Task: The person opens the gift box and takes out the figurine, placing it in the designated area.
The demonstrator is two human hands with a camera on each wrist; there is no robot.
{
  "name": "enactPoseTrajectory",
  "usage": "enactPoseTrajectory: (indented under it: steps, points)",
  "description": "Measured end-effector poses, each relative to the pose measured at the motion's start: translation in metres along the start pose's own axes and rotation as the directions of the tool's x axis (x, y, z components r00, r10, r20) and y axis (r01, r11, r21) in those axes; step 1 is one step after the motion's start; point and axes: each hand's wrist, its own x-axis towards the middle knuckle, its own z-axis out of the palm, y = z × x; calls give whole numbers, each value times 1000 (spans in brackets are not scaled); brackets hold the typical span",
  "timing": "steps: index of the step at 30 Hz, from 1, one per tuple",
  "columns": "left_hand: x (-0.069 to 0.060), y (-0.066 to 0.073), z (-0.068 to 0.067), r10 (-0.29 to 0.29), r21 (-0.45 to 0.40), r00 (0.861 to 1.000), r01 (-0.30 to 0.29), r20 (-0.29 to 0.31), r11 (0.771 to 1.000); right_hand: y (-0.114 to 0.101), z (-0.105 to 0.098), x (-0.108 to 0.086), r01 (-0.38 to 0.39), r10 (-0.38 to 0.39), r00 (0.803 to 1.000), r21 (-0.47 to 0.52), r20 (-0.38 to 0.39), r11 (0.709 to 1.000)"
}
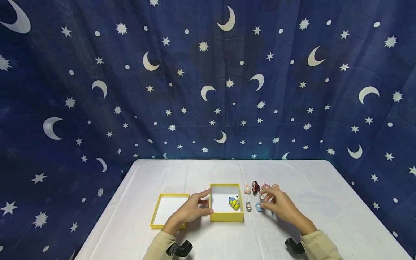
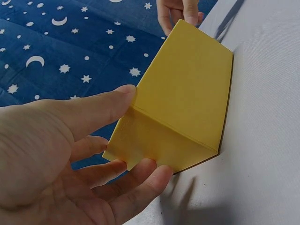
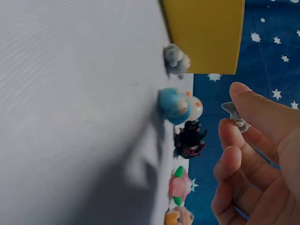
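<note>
My left hand point(image 1: 190, 209) rests against the left side of a yellow open-topped box point(image 1: 226, 217), thumb near the front corner. In the left wrist view its fairly straight fingers touch the yellow wall point(image 2: 183, 89). Inside the box lies a blue-and-yellow figurine point(image 1: 234, 203). To the right of the box, my right hand point(image 1: 281, 207) pinches a small grey figurine point(image 3: 238, 118) between thumb and fingers, raised off the table. Below that hand a light-blue figurine point(image 1: 258, 206) stands on the cloth. Closer to the box is another grey figurine point(image 1: 248, 207).
Behind the right hand stand a white-and-orange figurine point(image 1: 247, 189), a black-and-red one point(image 1: 255, 187), a pink one point(image 3: 178, 185) and an orange-brown one point(image 1: 275, 186). A shallow yellow-rimmed lid point(image 1: 170, 195) lies left of the box. A starry blue curtain point(image 1: 208, 144) hangs behind the table.
</note>
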Motion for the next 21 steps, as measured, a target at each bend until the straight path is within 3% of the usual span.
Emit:
enactPoseTrajectory:
  steps: [7,21]
  points:
    - [1,-1,0,5,-7,1000,-5,1,1000,6,-3,-8,-66,68,997,-83,22,994]
    - [0,0,0,4,2,1000,-4,-3,1000,16,-1,-18,-97,107,991,-114,83,989]
